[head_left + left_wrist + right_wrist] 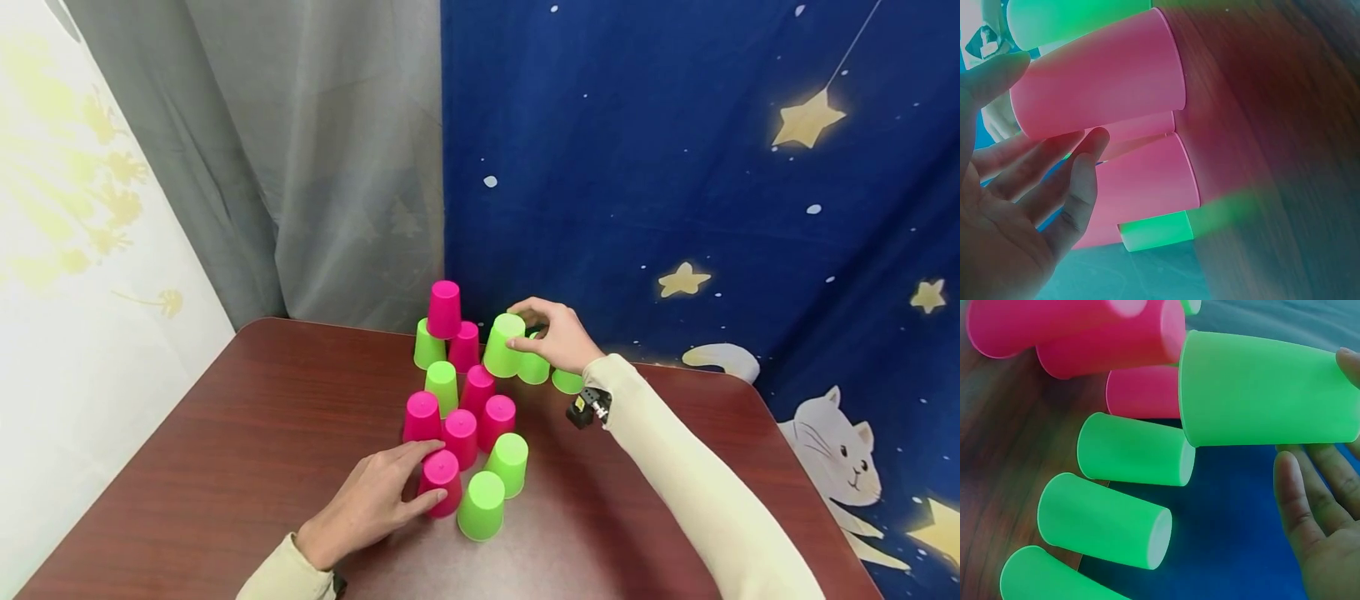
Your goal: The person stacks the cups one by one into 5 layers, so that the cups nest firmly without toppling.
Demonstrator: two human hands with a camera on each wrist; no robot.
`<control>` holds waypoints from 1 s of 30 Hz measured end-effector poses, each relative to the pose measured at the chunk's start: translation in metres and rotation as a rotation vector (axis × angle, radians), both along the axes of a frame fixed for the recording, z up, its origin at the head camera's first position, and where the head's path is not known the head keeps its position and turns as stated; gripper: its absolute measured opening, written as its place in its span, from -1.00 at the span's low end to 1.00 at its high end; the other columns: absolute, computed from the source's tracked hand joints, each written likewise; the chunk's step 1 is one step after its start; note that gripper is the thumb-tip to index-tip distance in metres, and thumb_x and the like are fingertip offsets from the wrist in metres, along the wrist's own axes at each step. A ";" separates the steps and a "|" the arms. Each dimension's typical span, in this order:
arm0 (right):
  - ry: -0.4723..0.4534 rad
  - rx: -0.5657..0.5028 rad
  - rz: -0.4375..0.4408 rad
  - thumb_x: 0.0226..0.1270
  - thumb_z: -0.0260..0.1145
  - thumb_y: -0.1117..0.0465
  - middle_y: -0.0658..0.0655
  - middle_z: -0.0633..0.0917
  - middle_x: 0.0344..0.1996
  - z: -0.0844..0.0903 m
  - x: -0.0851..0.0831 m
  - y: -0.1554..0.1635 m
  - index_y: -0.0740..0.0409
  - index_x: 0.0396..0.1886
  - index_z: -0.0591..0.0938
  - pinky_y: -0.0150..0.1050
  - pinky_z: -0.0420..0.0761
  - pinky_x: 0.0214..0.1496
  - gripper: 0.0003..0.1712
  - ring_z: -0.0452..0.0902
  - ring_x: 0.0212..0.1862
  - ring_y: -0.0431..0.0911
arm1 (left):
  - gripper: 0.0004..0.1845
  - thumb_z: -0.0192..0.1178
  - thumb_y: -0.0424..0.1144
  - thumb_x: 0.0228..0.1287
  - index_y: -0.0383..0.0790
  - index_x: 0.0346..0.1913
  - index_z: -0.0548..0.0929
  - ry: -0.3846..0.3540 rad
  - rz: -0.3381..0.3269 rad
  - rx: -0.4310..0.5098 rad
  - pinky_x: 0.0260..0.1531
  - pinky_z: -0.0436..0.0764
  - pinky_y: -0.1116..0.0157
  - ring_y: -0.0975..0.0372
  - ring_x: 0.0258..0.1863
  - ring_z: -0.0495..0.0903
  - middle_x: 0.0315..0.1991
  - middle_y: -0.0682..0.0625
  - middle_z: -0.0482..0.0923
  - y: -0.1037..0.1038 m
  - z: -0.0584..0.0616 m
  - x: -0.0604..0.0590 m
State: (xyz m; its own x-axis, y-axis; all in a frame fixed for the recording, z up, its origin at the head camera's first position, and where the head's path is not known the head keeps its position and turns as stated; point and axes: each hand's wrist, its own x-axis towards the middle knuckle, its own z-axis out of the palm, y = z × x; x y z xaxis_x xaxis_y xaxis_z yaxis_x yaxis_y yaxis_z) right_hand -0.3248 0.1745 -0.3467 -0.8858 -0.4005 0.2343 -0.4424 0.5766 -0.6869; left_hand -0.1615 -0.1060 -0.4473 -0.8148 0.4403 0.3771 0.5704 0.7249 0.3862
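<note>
green cup (504, 345) in right hand (561, 337), above the table (225, 450)

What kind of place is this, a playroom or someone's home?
Probably a makeshift indoor corner set up for recording, not clearly a home. A reddish-brown wooden table stands against hung cloths: a grey curtain and a blue star-and-cat backdrop. Pink and green plastic cups cover the table.

Left hand (375, 500) lies near, fingers curled in a loose grip. Right hand (558, 337) reaches far, arm outstretched, fingertips pinching, both sleeves cream.
</note>
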 end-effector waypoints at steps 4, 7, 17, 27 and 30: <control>-0.003 -0.012 -0.058 0.17 0.54 0.14 0.11 0.76 -0.04 -0.002 -0.011 -0.008 0.03 0.11 0.65 -0.06 0.68 0.06 -0.51 0.68 0.00 -0.02 | -0.40 0.51 -0.02 0.07 -0.10 0.19 0.60 -0.003 0.003 0.002 -0.12 0.73 0.29 0.35 -0.08 0.71 0.01 0.12 0.72 0.000 -0.001 0.000; -0.003 -0.014 -0.100 0.18 0.54 0.12 0.11 0.75 -0.01 -0.004 -0.019 -0.016 0.04 0.11 0.64 -0.01 0.63 0.17 -0.51 0.67 0.06 0.00 | -0.38 0.50 -0.02 0.08 -0.11 0.20 0.59 -0.012 0.007 0.002 -0.11 0.73 0.29 0.34 -0.06 0.72 0.02 0.11 0.72 0.000 -0.001 0.000; -0.005 -0.030 -0.238 0.21 0.51 0.11 0.17 0.74 0.02 -0.006 -0.038 -0.041 0.12 0.14 0.63 -0.04 0.64 0.19 -0.49 0.67 0.09 0.05 | -0.40 0.49 -0.02 0.10 -0.11 0.21 0.58 -0.046 0.015 0.000 -0.09 0.72 0.29 0.35 -0.05 0.70 0.02 0.11 0.72 0.000 -0.002 0.000; -0.027 -0.028 -0.286 0.22 0.50 0.13 0.19 0.74 0.06 -0.012 -0.050 -0.052 0.15 0.20 0.60 -0.08 0.67 0.16 -0.44 0.68 0.10 0.04 | -0.44 0.50 -0.04 0.09 -0.09 0.16 0.59 -0.040 0.007 0.003 -0.11 0.72 0.31 0.37 -0.10 0.69 -0.04 0.12 0.72 0.001 -0.001 0.000; -0.029 -0.030 -0.293 0.21 0.51 0.13 0.20 0.74 0.04 -0.013 -0.051 -0.054 0.16 0.19 0.60 -0.08 0.67 0.16 -0.44 0.69 0.09 0.05 | -0.44 0.50 -0.04 0.09 -0.09 0.15 0.59 -0.033 0.006 0.002 -0.10 0.72 0.31 0.37 -0.10 0.69 -0.04 0.12 0.71 0.001 -0.001 0.001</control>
